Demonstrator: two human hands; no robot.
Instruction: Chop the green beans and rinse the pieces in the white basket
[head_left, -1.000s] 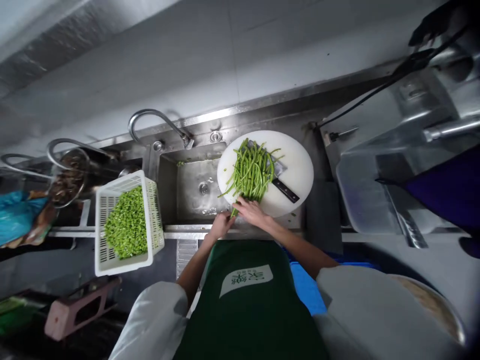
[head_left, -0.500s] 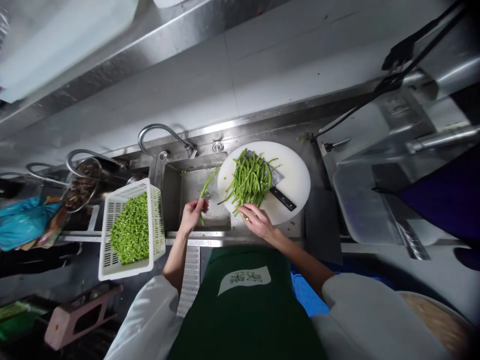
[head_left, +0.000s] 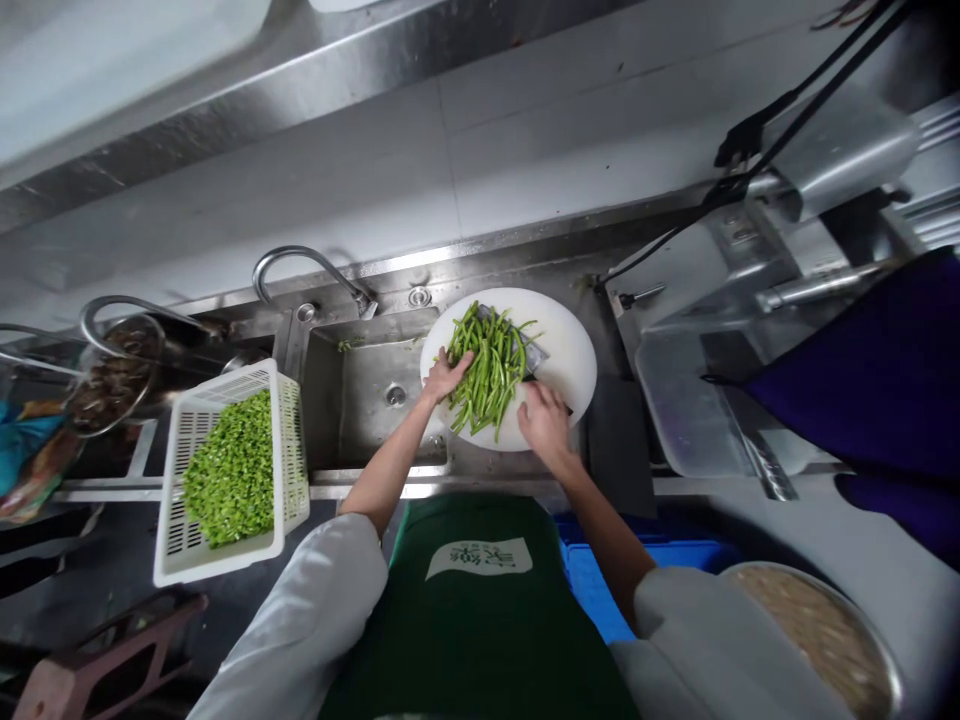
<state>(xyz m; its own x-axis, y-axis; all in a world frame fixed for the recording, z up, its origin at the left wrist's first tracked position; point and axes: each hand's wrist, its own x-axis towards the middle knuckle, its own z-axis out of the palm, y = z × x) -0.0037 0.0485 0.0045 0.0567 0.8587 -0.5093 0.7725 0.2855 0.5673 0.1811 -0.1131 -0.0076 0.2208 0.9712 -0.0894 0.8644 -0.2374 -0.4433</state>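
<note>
Now the beans are being gathered — left hand spread flat on the pile, right hand curled over the knife handle, grip unclear; next, squaring them up.

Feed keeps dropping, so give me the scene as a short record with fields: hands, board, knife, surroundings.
left hand: laid on the left side of the green beans
right hand: over the knife handle; grip cannot be told
cutting board: round, white, beside the sink
knife: blade partly under the beans
basket: white, holds chopped greens, left of the sink
</note>
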